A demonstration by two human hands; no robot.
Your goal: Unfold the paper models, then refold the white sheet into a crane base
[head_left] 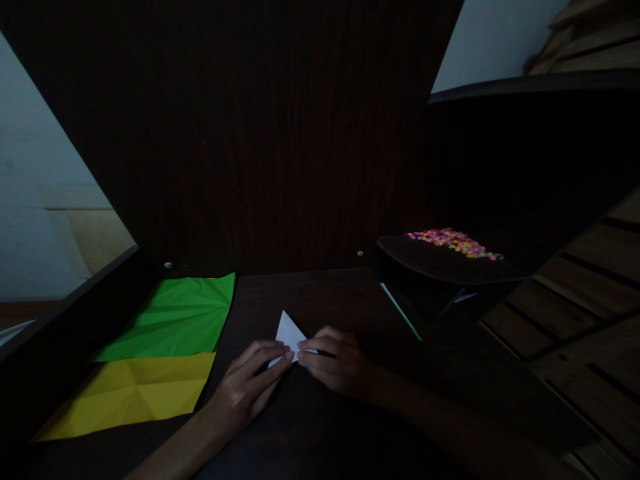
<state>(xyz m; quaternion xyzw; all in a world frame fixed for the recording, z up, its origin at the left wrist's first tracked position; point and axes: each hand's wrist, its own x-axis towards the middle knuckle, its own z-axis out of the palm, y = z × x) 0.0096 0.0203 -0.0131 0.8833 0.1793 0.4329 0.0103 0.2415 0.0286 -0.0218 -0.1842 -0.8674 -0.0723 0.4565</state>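
The left hand (245, 387) and right hand (336, 360) are pinching the paper (290, 333) at the lower centre of the frame. From where I am standing, they appear to be creasing a fold; the next press is calling for aligned edges.

Single head-worn camera, looking forward and down over table (327, 300). Left hand (250, 377) and right hand (337, 360) at close range, lower centre. Wide coverage: upright dark panel (270, 133) ahead, slatted wood (575, 300) far right.
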